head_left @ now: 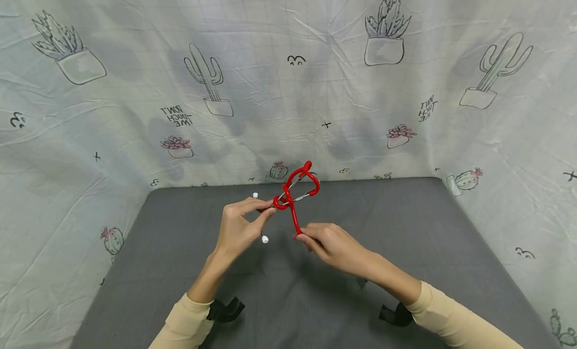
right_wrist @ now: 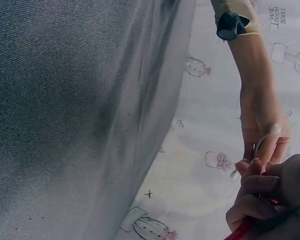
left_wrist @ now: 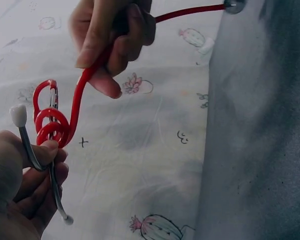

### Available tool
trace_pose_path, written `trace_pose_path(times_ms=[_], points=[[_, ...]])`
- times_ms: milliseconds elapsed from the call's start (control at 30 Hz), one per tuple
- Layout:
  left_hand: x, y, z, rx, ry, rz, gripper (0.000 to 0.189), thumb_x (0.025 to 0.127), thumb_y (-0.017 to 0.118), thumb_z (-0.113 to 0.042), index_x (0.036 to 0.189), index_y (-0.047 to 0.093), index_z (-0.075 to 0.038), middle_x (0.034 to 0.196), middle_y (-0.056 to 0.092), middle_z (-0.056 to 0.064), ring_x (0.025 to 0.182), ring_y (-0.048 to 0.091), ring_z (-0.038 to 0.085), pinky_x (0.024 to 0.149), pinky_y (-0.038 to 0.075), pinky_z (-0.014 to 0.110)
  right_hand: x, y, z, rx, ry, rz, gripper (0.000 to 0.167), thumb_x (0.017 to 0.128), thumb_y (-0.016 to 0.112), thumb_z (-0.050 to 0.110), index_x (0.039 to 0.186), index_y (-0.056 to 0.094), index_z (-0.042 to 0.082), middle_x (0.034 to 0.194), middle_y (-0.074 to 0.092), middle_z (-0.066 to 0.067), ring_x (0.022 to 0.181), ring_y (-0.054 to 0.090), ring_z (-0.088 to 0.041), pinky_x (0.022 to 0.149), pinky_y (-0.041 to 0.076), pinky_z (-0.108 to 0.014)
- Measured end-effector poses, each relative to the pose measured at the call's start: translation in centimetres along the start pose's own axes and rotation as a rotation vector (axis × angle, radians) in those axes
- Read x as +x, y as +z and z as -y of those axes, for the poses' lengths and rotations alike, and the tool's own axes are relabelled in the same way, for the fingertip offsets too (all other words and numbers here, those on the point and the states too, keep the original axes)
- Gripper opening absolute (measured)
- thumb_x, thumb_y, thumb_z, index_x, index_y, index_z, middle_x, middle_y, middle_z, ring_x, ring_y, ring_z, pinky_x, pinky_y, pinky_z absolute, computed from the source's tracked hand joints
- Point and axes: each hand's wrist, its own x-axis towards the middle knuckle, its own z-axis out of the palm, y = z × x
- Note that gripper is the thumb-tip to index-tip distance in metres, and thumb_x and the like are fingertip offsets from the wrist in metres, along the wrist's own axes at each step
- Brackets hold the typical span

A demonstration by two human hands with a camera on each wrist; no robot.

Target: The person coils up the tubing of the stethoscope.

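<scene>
In the head view, my left hand [head_left: 239, 229] pinches a thin metal piece with curved arms and white tips [head_left: 265, 240] between thumb and fingers. Red cord [head_left: 295, 219] is looped round the metal just beyond those fingertips. A red loop with a silver bar [head_left: 303, 197], like a carabiner, juts out past the cord's coils. My right hand [head_left: 340, 246] grips the cord lower down, right of the coils. From the left wrist, the coils [left_wrist: 52, 120] show above my left thumb, and the cord runs up into my right fist. In the right wrist view, my fingers largely hide the cord [right_wrist: 240, 231].
A grey cloth-covered table [head_left: 180, 259] lies beneath both hands. Pale curtain fabric [head_left: 270, 88] with cactus drawings rises behind it and at both sides. Black straps [head_left: 225, 309] sit by both sleeve cuffs.
</scene>
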Motion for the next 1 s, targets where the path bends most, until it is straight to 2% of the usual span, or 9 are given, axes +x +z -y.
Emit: trace_pose_path(times_ms=[167,333,433,533,633,767,867,1000], points=[[0.0,0.3,-0.2,0.028,-0.011,-0.006,0.017,0.085,0.090,0.001,0.101,0.087,-0.001,0.096,0.086,0.012,0.085,0.082,0.025,0.092,0.066,0.051,-0.3,-0.2,0.4,-0.021,0.005,-0.009,0.020,0.111,0.063,0.020,0.112,0.079,0.009,0.078,0.065,0.003,0.066,0.050,0.002,0.061,0.050,-0.018],[0.1,0.6,-0.3,0.046,-0.018,-0.015,0.014,0.086,0.089,0.000,0.101,0.087,0.001,0.095,0.085,0.013,0.083,0.082,0.026,0.109,0.059,0.056,-0.8,-0.5,0.4,-0.026,0.015,-0.021,0.021,0.112,0.061,0.018,0.115,0.078,0.007,0.080,0.063,0.004,0.068,0.051,0.002,0.060,0.049,-0.018],[0.1,0.7,-0.2,0.059,-0.011,-0.022,0.015,0.086,0.089,0.001,0.101,0.086,0.001,0.094,0.085,0.013,0.082,0.081,0.026,0.111,0.057,0.059,-1.1,-0.6,0.4,-0.028,0.011,-0.027,0.020,0.112,0.060,0.017,0.116,0.077,0.007,0.080,0.061,0.005,0.068,0.050,0.002,0.060,0.049,-0.018],[0.1,0.6,0.0,0.082,0.005,-0.035,0.016,0.086,0.089,0.002,0.101,0.086,0.003,0.092,0.085,0.014,0.080,0.081,0.027,0.107,0.059,0.059,-1.5,-0.8,0.5,-0.029,0.003,-0.030,0.018,0.112,0.061,0.016,0.116,0.076,0.007,0.083,0.063,0.005,0.069,0.049,0.002,0.060,0.049,-0.018],[0.2,0.3,0.4,0.117,0.017,-0.048,0.017,0.086,0.089,0.002,0.102,0.086,0.003,0.091,0.084,0.015,0.079,0.080,0.026,0.090,0.066,0.052,-2.1,-1.1,0.8,-0.028,0.005,-0.021,0.016,0.111,0.063,0.016,0.115,0.076,0.009,0.089,0.068,0.005,0.071,0.049,0.001,0.062,0.049,-0.018],[0.3,-0.4,1.2,0.164,0.007,-0.059,0.016,0.085,0.089,0.002,0.101,0.085,0.004,0.091,0.084,0.016,0.077,0.080,0.026,0.070,0.065,0.046,-3.2,-1.7,1.3,-0.036,0.006,-0.004,0.012,0.109,0.066,0.016,0.113,0.076,0.011,0.092,0.069,0.007,0.072,0.047,0.002,0.062,0.048,-0.016],[0.4,-1.0,1.9,0.204,-0.014,-0.054,0.017,0.085,0.089,0.003,0.102,0.085,0.005,0.090,0.084,0.016,0.076,0.079,0.026,0.069,0.065,0.046,-4.1,-2.2,1.7,-0.080,-0.027,-0.016,0.008,0.107,0.070,0.015,0.111,0.076,0.013,0.088,0.065,0.010,0.071,0.044,0.004,0.060,0.045,-0.014],[0.3,-1.6,2.3,0.245,-0.033,-0.016,0.017,0.085,0.089,0.004,0.101,0.085,0.005,0.092,0.084,0.017,0.077,0.079,0.027,0.070,0.065,0.045,-5.0,-3.2,2.2,-0.206,-0.123,-0.077,0.006,0.107,0.071,0.020,0.109,0.076,0.016,0.086,0.061,0.013,0.066,0.039,0.009,0.056,0.038,-0.007]])
